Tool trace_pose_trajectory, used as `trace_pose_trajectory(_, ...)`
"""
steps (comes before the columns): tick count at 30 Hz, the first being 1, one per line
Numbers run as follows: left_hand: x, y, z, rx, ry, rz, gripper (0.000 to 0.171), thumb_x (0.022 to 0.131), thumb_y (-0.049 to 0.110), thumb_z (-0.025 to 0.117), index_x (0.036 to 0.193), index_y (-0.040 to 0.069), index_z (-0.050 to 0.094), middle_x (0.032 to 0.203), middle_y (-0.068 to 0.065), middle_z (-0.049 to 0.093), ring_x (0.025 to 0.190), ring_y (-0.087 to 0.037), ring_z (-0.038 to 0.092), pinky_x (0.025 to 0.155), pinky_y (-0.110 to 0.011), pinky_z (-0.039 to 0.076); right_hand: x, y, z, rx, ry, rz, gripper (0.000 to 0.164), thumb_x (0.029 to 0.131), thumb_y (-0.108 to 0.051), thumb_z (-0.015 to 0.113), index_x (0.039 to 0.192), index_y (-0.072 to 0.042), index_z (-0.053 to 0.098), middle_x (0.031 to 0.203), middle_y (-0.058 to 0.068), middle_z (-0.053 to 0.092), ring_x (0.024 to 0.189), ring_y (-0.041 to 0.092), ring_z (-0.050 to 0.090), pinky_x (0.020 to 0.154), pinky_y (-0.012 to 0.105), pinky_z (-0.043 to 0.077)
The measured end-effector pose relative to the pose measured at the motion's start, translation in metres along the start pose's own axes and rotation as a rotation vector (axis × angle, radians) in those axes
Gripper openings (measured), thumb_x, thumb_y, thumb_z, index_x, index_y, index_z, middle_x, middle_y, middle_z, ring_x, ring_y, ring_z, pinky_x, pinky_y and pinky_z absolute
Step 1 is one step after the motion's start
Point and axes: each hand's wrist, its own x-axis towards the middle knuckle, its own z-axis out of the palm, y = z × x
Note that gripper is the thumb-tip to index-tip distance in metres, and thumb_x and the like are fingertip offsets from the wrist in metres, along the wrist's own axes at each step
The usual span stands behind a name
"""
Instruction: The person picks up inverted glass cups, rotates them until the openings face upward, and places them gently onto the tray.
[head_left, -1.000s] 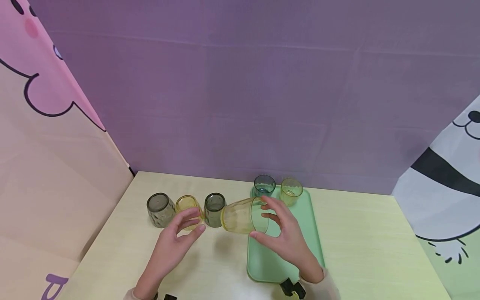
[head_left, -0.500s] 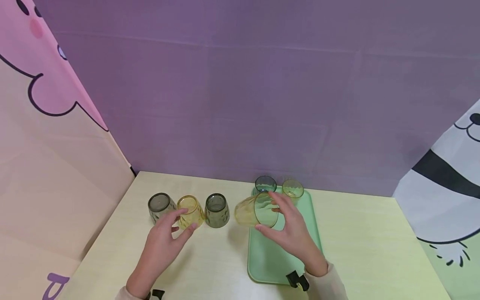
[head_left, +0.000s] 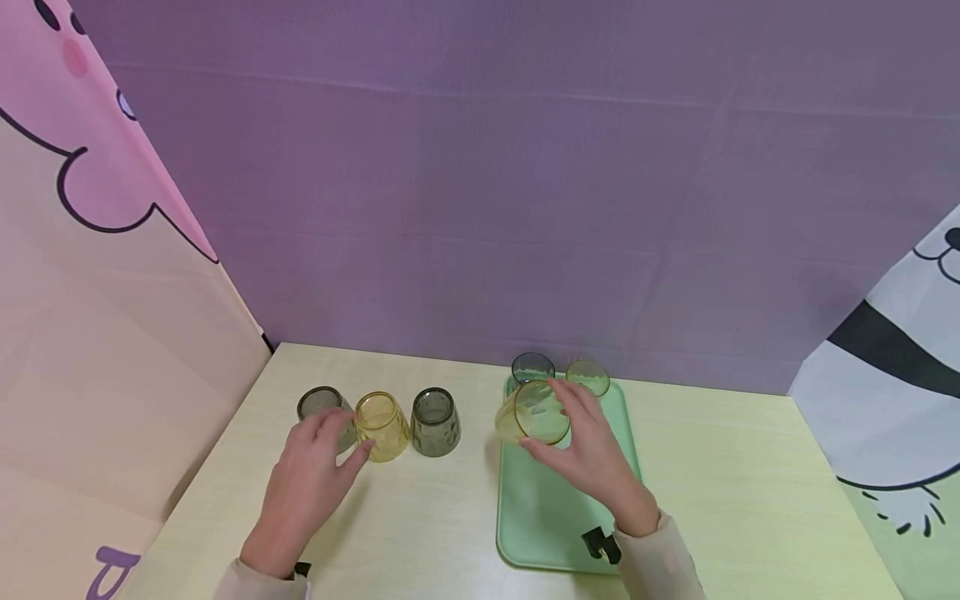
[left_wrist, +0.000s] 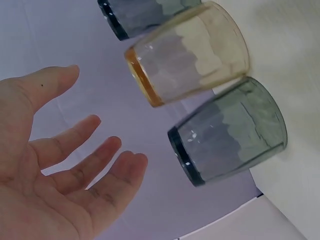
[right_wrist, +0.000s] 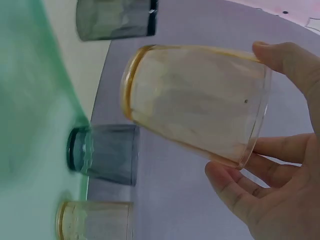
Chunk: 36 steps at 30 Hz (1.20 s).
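My right hand [head_left: 592,454] grips a yellow glass [right_wrist: 195,102] near its rim, thumb on one side and fingers on the other. That glass is tilted above the green tray [head_left: 551,517], its mouth turned toward the right hand. My left hand [head_left: 306,483] holds nothing; its fingers are spread apart in the left wrist view. Three upside-down glasses stand in a row near it: a grey glass [left_wrist: 230,135] partly behind the hand, a yellow glass [head_left: 382,429] and another grey glass [head_left: 436,425].
At the tray's far end stand two upright glasses, a dark blue-grey glass [right_wrist: 112,154] and a yellow-green glass [head_left: 588,377]. The pale tabletop [head_left: 720,483] ends at a purple cloth backdrop [head_left: 480,208]. Printed cloths hang on both sides.
My right hand has moved right with the yellow glass, turning its mouth more upward, from over the table to above the tray. My left hand has drawn away leftward toward the leftmost grey glass.
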Motion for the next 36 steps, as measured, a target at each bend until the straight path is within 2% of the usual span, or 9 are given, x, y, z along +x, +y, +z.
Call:
trace_pose_trajectory(5, 0.007, -0.01, 0.0, 0.024, -0.008, -0.012, 0.045, 0.087, 0.018, 0.079, 0.122, -0.004, 0.062, 0.125, -0.028, 0.055, 0.117, -0.051, 0.048, 0.081, -0.067, 0.048, 0.001, 0.01, 0.002, -0.073, -0.03, 0.003, 0.084, 0.075, -0.027, 0.088, 0.14, 0.008, 0.048, 0.138, 0.024, 0.048, 0.128, 0.04, 0.045, 0.102, 0.055, 0.044)
trace_pose_trajectory(11, 0.011, -0.024, 0.004, 0.028, 0.019, -0.017, 0.05, 0.085, 0.017, 0.081, 0.122, -0.008, 0.059, 0.126, -0.031, 0.05, 0.117, -0.056, 0.043, 0.087, -0.067, 0.044, 0.005, 0.02, 0.006, -0.092, -0.101, 0.065, 0.083, 0.077, -0.028, 0.087, 0.139, 0.011, 0.048, 0.138, 0.026, 0.048, 0.13, 0.042, 0.043, 0.104, 0.055, 0.042)
trace_pose_trajectory(13, 0.013, -0.028, 0.004, 0.028, 0.003, -0.027, 0.051, 0.085, 0.018, 0.081, 0.122, -0.007, 0.057, 0.128, -0.033, 0.048, 0.117, -0.058, 0.042, 0.086, -0.067, 0.044, 0.007, 0.022, 0.008, -0.104, -0.122, 0.078, 0.083, 0.077, -0.029, 0.087, 0.139, 0.012, 0.048, 0.138, 0.026, 0.049, 0.129, 0.043, 0.043, 0.104, 0.054, 0.042)
trace_pose_trajectory(16, 0.017, -0.033, 0.003, 0.021, -0.06, -0.076, 0.057, 0.087, 0.02, 0.079, 0.128, -0.007, 0.05, 0.131, -0.036, 0.042, 0.119, -0.06, 0.038, 0.084, -0.07, 0.043, 0.01, 0.027, 0.011, -0.12, -0.155, 0.1, 0.083, 0.078, -0.029, 0.086, 0.138, 0.013, 0.048, 0.137, 0.026, 0.049, 0.13, 0.044, 0.043, 0.105, 0.054, 0.041)
trace_pose_trajectory(23, 0.025, -0.044, 0.007, -0.02, -0.163, -0.179, 0.077, 0.091, 0.019, 0.073, 0.143, -0.017, 0.028, 0.138, -0.044, 0.03, 0.123, -0.065, 0.03, 0.097, -0.072, 0.034, 0.015, 0.034, 0.018, -0.11, -0.232, 0.162, 0.084, 0.08, -0.032, 0.085, 0.14, 0.012, 0.046, 0.138, 0.025, 0.049, 0.13, 0.046, 0.041, 0.105, 0.055, 0.04)
trace_pose_trajectory(26, 0.028, -0.048, 0.008, -0.035, -0.171, -0.19, 0.077, 0.091, 0.018, 0.072, 0.143, -0.017, 0.028, 0.138, -0.043, 0.031, 0.124, -0.064, 0.03, 0.097, -0.071, 0.034, 0.015, 0.036, 0.02, -0.114, -0.242, 0.162, 0.084, 0.08, -0.033, 0.085, 0.14, 0.011, 0.047, 0.137, 0.025, 0.05, 0.129, 0.047, 0.042, 0.104, 0.055, 0.04)
trace_pose_trajectory(31, 0.032, -0.053, 0.009, -0.015, -0.174, -0.178, 0.074, 0.091, 0.021, 0.072, 0.141, -0.017, 0.032, 0.137, -0.042, 0.033, 0.122, -0.063, 0.032, 0.091, -0.072, 0.038, 0.015, 0.039, 0.023, -0.122, -0.245, 0.161, 0.085, 0.079, -0.033, 0.086, 0.141, 0.011, 0.047, 0.137, 0.025, 0.05, 0.128, 0.045, 0.043, 0.104, 0.054, 0.041)
trace_pose_trajectory(36, 0.037, -0.057, 0.01, 0.003, -0.206, -0.19, 0.073, 0.093, 0.023, 0.069, 0.142, -0.017, 0.032, 0.137, -0.042, 0.033, 0.122, -0.063, 0.033, 0.089, -0.072, 0.04, 0.015, 0.04, 0.024, -0.122, -0.262, 0.167, 0.087, 0.08, -0.035, 0.085, 0.142, 0.011, 0.046, 0.137, 0.023, 0.051, 0.129, 0.044, 0.044, 0.104, 0.054, 0.042)
